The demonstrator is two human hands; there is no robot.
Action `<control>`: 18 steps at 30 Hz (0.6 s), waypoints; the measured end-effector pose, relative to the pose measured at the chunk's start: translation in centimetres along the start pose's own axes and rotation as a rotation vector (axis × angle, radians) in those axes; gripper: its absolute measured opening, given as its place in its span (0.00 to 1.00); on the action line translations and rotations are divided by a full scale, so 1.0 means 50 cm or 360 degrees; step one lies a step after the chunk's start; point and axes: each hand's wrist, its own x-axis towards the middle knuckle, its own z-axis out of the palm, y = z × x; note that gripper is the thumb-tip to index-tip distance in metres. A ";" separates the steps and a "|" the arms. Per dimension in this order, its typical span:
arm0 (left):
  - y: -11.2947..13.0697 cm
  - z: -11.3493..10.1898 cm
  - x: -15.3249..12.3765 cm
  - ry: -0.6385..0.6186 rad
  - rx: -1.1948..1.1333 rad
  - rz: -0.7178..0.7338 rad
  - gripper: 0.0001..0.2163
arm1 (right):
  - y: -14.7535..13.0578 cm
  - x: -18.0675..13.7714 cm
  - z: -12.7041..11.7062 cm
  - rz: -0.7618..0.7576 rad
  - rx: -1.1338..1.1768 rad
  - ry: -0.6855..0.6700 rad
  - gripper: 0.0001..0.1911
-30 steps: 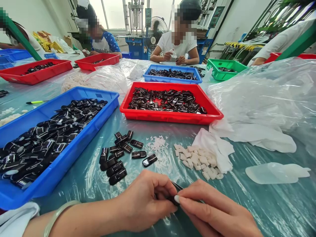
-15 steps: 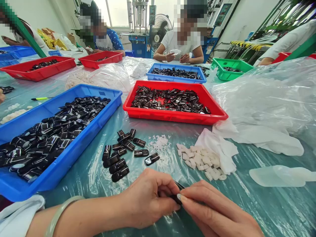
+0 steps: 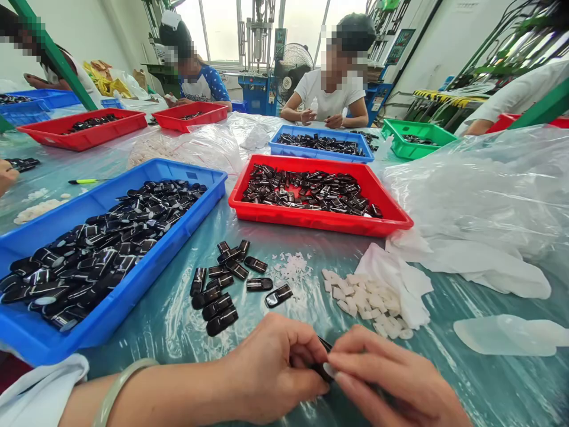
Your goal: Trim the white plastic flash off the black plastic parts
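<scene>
My left hand (image 3: 271, 367) and my right hand (image 3: 391, 385) meet at the bottom centre, both pinched on one small black glossy part (image 3: 322, 369) that is mostly hidden between the fingertips. A pale bangle sits on my left wrist. Just beyond the hands lie several loose black parts (image 3: 222, 284) on the teal plastic sheet. To their right is a pile of small white pieces (image 3: 364, 299) beside a white cloth (image 3: 391, 276).
A blue tray (image 3: 133, 279) full of black parts is at left, a red tray (image 3: 320, 220) of them ahead. Clear plastic bags (image 3: 484, 190) bulk at right. Other people sit at the far side with more trays; someone's hand (image 3: 6, 175) shows at left.
The view tilted up slightly. My fingers have shifted a little on the black part, my right hand closing in over it; the hands stay in the same place.
</scene>
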 end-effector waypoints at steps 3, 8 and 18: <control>-0.001 -0.001 0.000 0.0019 0.0047 0.0015 0.05 | 0.011 0.047 -0.001 0.0074 -0.0163 0.0095 0.09; -0.004 -0.003 0.002 0.0058 0.0051 -0.0004 0.06 | 0.049 0.109 0.047 0.0172 -0.0421 0.0096 0.10; -0.006 -0.004 0.000 0.0037 0.0056 0.0020 0.06 | 0.029 0.079 0.022 0.0183 -0.0275 0.0142 0.08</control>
